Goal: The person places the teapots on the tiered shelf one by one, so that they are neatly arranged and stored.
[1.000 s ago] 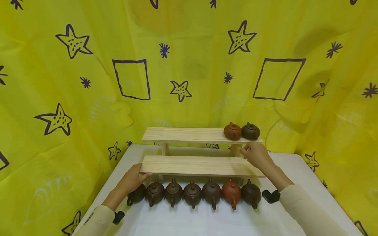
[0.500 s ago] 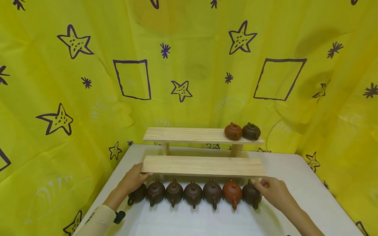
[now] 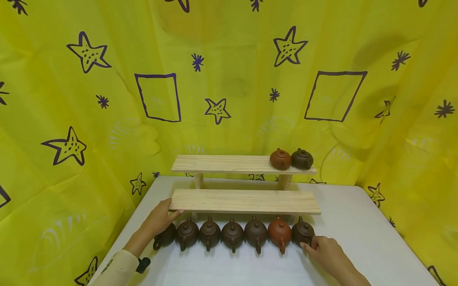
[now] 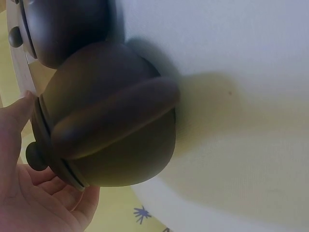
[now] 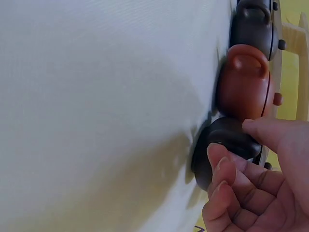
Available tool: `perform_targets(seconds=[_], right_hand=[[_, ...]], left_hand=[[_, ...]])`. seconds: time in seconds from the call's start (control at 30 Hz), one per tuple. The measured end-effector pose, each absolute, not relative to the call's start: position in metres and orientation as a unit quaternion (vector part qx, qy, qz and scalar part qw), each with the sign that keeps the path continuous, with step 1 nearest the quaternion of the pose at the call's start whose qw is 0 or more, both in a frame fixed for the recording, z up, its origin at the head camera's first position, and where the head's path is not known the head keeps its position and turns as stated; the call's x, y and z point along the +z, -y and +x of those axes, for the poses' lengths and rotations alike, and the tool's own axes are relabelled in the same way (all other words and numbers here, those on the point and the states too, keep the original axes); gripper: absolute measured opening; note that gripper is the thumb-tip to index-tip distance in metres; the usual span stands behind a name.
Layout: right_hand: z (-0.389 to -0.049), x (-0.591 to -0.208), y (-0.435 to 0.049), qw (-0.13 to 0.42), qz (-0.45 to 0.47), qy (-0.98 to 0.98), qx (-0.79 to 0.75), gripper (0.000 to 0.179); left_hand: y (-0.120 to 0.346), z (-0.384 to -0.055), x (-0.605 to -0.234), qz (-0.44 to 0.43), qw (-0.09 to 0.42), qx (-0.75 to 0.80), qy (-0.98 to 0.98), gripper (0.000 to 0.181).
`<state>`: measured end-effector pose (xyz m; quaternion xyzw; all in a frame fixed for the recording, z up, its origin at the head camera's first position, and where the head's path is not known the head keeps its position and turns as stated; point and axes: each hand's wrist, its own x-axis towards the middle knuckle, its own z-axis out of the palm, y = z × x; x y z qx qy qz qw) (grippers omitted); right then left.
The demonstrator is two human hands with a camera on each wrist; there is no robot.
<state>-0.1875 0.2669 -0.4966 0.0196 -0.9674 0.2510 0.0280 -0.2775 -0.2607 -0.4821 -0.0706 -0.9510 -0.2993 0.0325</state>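
Note:
In the head view, my left hand [image 3: 156,219] grips the left end of the lower wooden shelf [image 3: 247,200], thumb along its front edge. Just below that hand sits a dark brown teapot [image 4: 120,164], its handle towards me. My right hand [image 3: 328,254] is at the rightmost dark brown teapot [image 3: 301,230] of the front row. Seen from the right wrist, thumb and curled fingers lie on either side of its handle [image 5: 231,136] and pinch it. Beside this pot stands a reddish-orange teapot [image 3: 280,230].
Several more dark teapots [image 3: 210,232] line up on the white table [image 3: 214,270] before the shelf. The upper shelf [image 3: 222,163] bears an orange-brown teapot [image 3: 280,159] and a dark one [image 3: 302,159] at its right end. A yellow patterned curtain [image 3: 243,135] encloses the table.
My right hand has come down from beside the upper shelf, past the lower shelf's right end, to the rightmost front teapot's handle. The left hand has stayed on the shelf end.

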Motion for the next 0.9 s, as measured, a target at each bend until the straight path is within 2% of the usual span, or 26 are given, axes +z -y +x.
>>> perform_targets(seconds=[0.17,0.33,0.47,0.9], right_hand=[[-0.187,-0.501,-0.271,0.034,0.026,0.965,0.259,0.041],[-0.188,-0.505,-0.267,0.015,0.02,0.965,0.263,0.041],[-0.189,-0.507,-0.266,0.014,0.021,0.971,0.239,0.034],[-0.185,-0.514,-0.265,0.028,0.034,0.97,0.241,0.025]], left_hand=[[0.261,-0.279,-0.483,-0.07,0.032,-0.299,0.951,0.08],[0.262,-0.279,-0.485,-0.07,0.031,-0.297,0.952,0.081],[0.261,-0.279,-0.486,-0.071,0.03,-0.299,0.951,0.08],[0.261,-0.278,-0.484,-0.069,0.028,-0.295,0.953,0.081]])
